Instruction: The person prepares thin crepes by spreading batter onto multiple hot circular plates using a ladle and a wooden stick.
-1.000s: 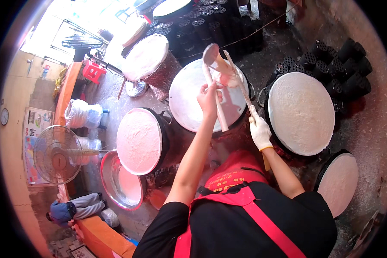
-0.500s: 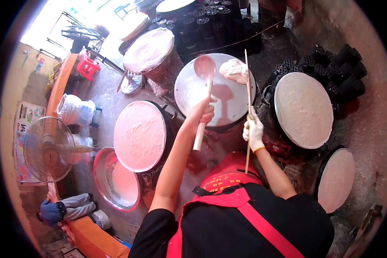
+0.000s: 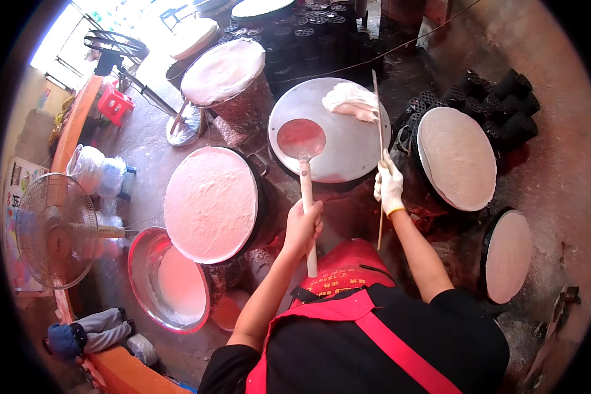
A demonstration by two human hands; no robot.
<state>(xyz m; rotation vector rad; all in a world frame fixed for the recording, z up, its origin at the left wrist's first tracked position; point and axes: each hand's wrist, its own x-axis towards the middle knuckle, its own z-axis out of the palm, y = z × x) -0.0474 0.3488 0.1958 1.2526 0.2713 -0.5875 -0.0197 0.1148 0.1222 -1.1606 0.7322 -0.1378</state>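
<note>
While the left hand (image 3: 302, 224) has its fingers wrapped round the pale handle of a ladle (image 3: 306, 177), the gloved right hand (image 3: 391, 185) grips a thin wooden stick (image 3: 380, 134). The ladle's bowl is over the near left part of a round grey griddle (image 3: 348, 157); whether they touch, I cannot tell. A soft dough lump (image 3: 349, 100) lies toward the griddle's far side, its right end by the stick. Pale sheets (image 3: 210, 203) cover neighbouring griddles on the worn, white-flecked floor (image 3: 538, 180). Farther off stand black perforated coal briquettes (image 3: 305, 41). A far griddle (image 3: 262, 6) is cut off above; glare washes out the far left corner.
</note>
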